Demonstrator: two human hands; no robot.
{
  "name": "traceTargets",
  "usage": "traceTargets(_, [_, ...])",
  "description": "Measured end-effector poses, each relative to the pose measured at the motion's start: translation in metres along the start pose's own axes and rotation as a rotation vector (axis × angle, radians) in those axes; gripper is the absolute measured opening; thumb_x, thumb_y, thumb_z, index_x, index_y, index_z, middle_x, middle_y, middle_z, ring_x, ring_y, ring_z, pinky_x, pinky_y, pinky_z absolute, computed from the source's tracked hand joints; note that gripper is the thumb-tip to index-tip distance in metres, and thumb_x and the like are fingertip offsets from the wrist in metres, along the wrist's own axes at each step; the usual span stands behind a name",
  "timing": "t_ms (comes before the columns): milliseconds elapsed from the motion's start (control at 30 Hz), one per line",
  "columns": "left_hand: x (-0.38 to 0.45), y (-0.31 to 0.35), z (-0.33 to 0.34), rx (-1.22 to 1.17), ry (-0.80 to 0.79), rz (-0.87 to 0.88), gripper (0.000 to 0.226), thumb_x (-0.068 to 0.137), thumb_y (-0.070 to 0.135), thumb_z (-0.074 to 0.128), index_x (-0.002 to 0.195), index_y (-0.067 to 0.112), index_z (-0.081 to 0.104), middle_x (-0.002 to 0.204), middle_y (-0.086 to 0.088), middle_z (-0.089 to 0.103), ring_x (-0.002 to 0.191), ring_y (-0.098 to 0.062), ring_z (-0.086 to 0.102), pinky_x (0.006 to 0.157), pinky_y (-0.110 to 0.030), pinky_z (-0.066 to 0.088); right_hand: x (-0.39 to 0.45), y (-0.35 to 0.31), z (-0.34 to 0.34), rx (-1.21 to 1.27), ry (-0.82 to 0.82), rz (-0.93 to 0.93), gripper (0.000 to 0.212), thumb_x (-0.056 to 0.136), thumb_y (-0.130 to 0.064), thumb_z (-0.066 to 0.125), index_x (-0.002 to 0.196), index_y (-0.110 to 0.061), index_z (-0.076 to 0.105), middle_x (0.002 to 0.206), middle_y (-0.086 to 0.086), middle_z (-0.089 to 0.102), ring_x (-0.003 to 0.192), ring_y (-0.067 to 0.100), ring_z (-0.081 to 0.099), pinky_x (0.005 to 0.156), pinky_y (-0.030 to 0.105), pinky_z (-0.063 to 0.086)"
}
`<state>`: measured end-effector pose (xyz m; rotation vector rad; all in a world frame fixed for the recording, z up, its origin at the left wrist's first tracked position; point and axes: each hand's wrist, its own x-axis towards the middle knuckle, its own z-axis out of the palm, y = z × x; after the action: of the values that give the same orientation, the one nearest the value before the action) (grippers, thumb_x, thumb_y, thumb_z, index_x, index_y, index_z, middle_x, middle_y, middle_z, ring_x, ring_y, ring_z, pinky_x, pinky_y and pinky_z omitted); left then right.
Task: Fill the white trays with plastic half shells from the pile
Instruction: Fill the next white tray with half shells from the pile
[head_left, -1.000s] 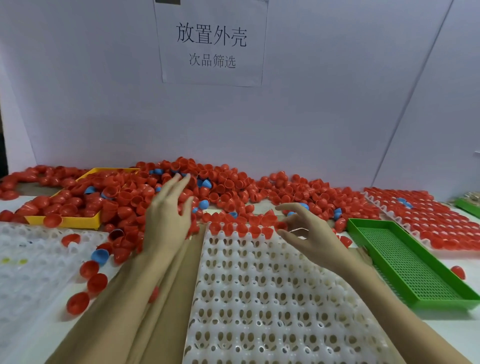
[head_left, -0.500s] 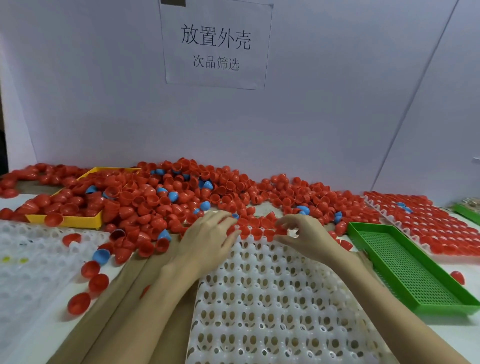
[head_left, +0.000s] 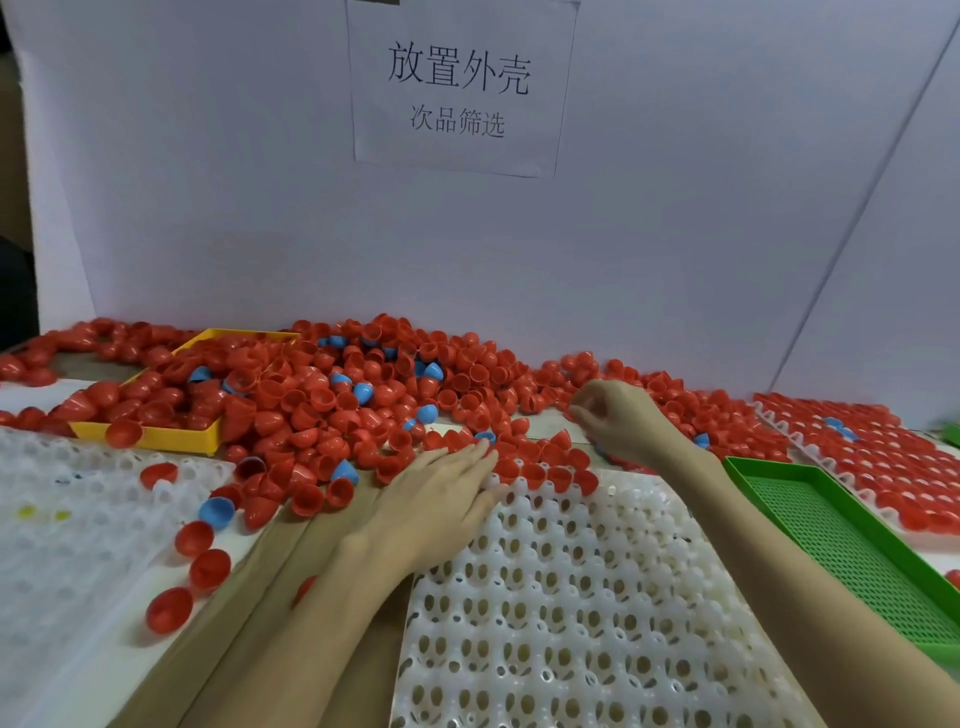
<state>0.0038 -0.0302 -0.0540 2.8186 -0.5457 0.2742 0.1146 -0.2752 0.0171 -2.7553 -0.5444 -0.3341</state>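
A: What is the surface like, and the room behind it?

B: It is a white table (head_left: 769, 499), with a brown cardboard strip (head_left: 270, 597) lying on it under the forearms. Behind stands a pale wall (head_left: 675, 234) made of boards, and a paper sign (head_left: 460, 85) with printed characters is fixed on it.

A: Where are the half shells?

B: A big pile of red and blue half shells (head_left: 363, 395) lies along the far side of the table, and it spills over a yellow tray (head_left: 161, 441) on the left. Some loose shells lie near the left forearm.

A: And the white trays?

B: One white tray (head_left: 571, 597) is in the middle, close to the person. Only its far row holds red shells. A second white tray (head_left: 62, 545) is on the left, and a filled tray (head_left: 883, 467) is far on the right, behind a green mesh tray (head_left: 852, 540).

A: What do the hands do?

B: The left hand (head_left: 441, 488) lies flat with straight fingers on the far edge of the middle tray, touching the shells there. The right hand (head_left: 618, 421) is at the edge of the pile, fingers curled together; it is blurred, so I cannot tell if it holds a shell.
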Motion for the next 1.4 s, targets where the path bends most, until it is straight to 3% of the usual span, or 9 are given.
traceTargets(200, [-0.001,0.005,0.002,0.099,-0.010,-0.027,0.068,0.108,0.057,0.007,0.165,0.022,0.015,0.173,0.007,0.005,0.158,-0.008,-0.007,0.128,-0.033,-0.007,0.060,-0.034,0.035,-0.042,-0.149,-0.038,0.050,0.106,-0.009,0.053,0.155,-0.015,0.047,0.153,0.015,0.052,0.142,0.033,0.048,0.118,0.044,0.041])
traceTargets(367, [-0.004,0.008,-0.004,0.080,0.045,0.006,0.073,0.102,0.060,-0.001,0.166,0.025,0.007,0.172,0.009,-0.010,0.156,-0.003,-0.016,0.129,-0.034,-0.006,0.088,-0.045,0.070,-0.188,-0.135,0.052,0.089,0.093,0.015,0.050,0.166,-0.029,0.023,0.147,0.026,0.043,0.123,0.045,0.056,0.096,0.047,0.055])
traceTargets(500, [-0.003,0.012,-0.005,0.166,0.085,0.046,0.070,0.107,0.057,0.005,0.166,0.019,0.014,0.173,0.006,-0.011,0.157,-0.006,-0.014,0.130,-0.036,-0.001,0.092,-0.024,0.083,-0.220,-0.118,0.094,0.075,0.092,0.008,0.058,0.159,-0.019,0.036,0.127,0.021,0.065,0.110,0.039,0.067,0.083,0.044,0.055])
traceTargets(667, [-0.004,0.009,-0.005,0.174,0.081,0.047,0.070,0.108,0.057,0.008,0.164,0.017,0.021,0.173,0.005,-0.010,0.158,-0.007,-0.012,0.129,-0.035,0.000,0.092,-0.002,0.072,-0.063,-0.136,0.147,0.035,0.090,-0.012,0.075,0.125,-0.015,0.071,0.125,0.012,0.071,0.114,0.032,0.066,0.095,0.038,0.053])
traceTargets(867, [-0.004,0.011,-0.007,0.162,0.082,0.054,0.079,0.101,0.060,0.000,0.161,0.018,0.030,0.174,0.004,-0.002,0.159,-0.008,-0.005,0.130,-0.037,0.006,0.057,0.015,0.047,0.340,0.025,0.137,0.027,0.100,-0.012,0.070,0.127,-0.014,0.070,0.114,0.009,0.076,0.083,0.020,0.075,0.077,0.035,0.065])
traceTargets(1000, [-0.005,0.011,-0.010,0.186,0.159,0.084,0.068,0.106,0.055,0.013,0.154,0.019,0.044,0.172,0.001,0.017,0.158,-0.012,0.013,0.129,-0.038,0.015,0.020,0.016,0.025,0.731,0.050,0.172,0.024,0.102,-0.013,0.067,0.126,-0.015,0.069,0.113,0.012,0.077,0.089,0.022,0.080,0.075,0.031,0.066])
traceTargets(1133, [-0.004,0.020,-0.018,0.124,0.475,0.167,0.030,0.106,0.031,0.052,0.123,0.015,0.070,0.123,-0.001,0.069,0.114,-0.019,0.064,0.103,-0.039,0.051,-0.023,0.011,-0.001,1.148,-0.111,0.158,0.034,0.100,-0.021,0.071,0.134,-0.019,0.068,0.121,0.010,0.077,0.112,0.026,0.076,0.086,0.027,0.062])
traceTargets(1267, [-0.007,0.043,-0.023,-0.165,0.590,0.120,0.044,0.102,0.049,0.057,0.136,0.020,0.058,0.111,0.010,0.069,0.099,-0.005,0.066,0.088,-0.022,0.056,-0.056,-0.002,-0.006,1.315,-0.335,0.057,0.039,0.096,-0.023,0.079,0.133,-0.016,0.069,0.121,0.019,0.073,0.117,0.036,0.071,0.096,0.035,0.060])
traceTargets(1400, [-0.011,0.056,-0.020,-0.413,0.544,0.075,0.048,0.092,0.064,0.064,0.124,0.029,0.057,0.095,0.021,0.060,0.081,0.000,0.064,0.071,-0.016,0.054,-0.075,-0.017,-0.005,1.207,-0.423,-0.011,0.037,0.095,-0.029,0.081,0.129,-0.016,0.070,0.085,-0.003,0.067,0.090,0.017,0.073,0.099,0.039,0.059])
